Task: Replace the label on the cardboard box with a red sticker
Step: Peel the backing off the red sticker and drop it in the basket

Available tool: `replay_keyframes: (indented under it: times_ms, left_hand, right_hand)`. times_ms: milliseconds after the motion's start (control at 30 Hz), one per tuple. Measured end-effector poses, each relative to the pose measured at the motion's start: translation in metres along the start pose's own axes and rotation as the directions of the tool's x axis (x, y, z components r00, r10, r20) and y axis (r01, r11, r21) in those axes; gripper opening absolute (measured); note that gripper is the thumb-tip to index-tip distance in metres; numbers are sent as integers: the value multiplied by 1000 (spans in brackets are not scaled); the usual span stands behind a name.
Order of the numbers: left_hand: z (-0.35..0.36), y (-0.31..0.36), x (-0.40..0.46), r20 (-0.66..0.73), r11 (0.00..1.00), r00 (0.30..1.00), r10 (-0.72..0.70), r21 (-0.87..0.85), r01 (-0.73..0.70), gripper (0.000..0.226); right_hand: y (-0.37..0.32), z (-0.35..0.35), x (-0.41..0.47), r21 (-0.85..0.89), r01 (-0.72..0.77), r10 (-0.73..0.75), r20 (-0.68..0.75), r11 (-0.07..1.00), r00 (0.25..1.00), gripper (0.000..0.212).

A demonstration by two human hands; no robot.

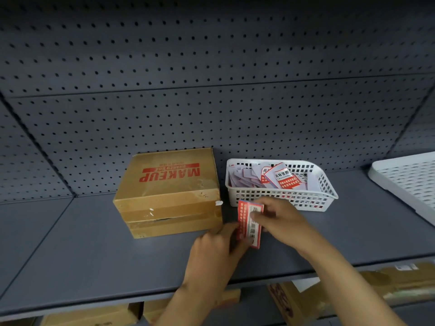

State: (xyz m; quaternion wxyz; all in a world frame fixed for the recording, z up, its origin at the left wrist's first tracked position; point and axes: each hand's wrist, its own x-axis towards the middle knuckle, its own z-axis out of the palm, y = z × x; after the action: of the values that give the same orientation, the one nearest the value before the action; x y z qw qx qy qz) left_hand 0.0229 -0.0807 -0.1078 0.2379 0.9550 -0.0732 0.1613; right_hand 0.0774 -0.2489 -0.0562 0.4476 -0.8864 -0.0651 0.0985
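While both hands hold the red sticker (250, 223) just to the right of the cardboard box (168, 192), the sticker stands on its edge, with its long side running up and down. The left hand (215, 251) pinches its lower left edge, and the right hand (276, 218) pinches its top from the right. All the fingers are closed on it, so it looks like the person is peeling it from its backing. The left hand is nearer the box, so I think the sticker must travel left to reach it.

The box is brown, square and flat on top, with shiny tape and red letters. Torn white bits on its front corner may be where the old label was, but I cannot tell for sure. Right of the box sits a white plastic basket (327, 184) with holes, full of paper stickers. Box and basket rest on a smooth grey shelf (82, 243).
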Motion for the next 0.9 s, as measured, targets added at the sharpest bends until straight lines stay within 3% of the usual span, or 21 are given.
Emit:
replay_keyframes:
  times_ms: [67,133,233,333,433,500,567,633,767,900]
  left_hand:
    - [-17,4,4,-55,972,994,-93,-221,78,37]
    - [-40,9,13,-112,890,982,-151,-447,86,33]
    - [-73,11,34,-71,818,991,-110,-573,50,28]
    - [-97,11,52,47,754,990,-133,-644,132,23]
    - [-114,11,60,225,544,946,-232,-776,318,17]
    - [-122,12,61,304,402,917,-258,-830,388,14]
    - [-127,14,59,323,276,906,-272,-876,395,12]
    - [-131,15,57,337,181,903,-265,-903,390,13]
    - [-133,11,54,321,166,920,-223,-918,361,12]
    - [-130,9,54,201,320,951,-236,-908,271,5]
  right_hand:
    - [-14,-7,-3,8,90,-90,-43,996,995,22]
    - [-26,-16,-6,29,158,-158,5,987,987,23]
    - [-46,-27,-11,16,259,-259,105,966,960,33]
    - [-64,-35,-9,37,309,-311,87,950,946,42]
    - [-78,-38,-3,-4,366,-364,-130,931,922,43]
    - [-85,-33,-2,-162,423,-453,-317,892,833,37]
    - [-89,-26,-3,-300,470,-557,-417,830,718,24]
    - [-93,-17,-8,-243,536,-585,-435,808,685,10]
    - [-97,-5,-14,-65,581,-558,-385,811,735,9]
    - [-100,1,-15,-28,590,-550,-397,807,735,12]
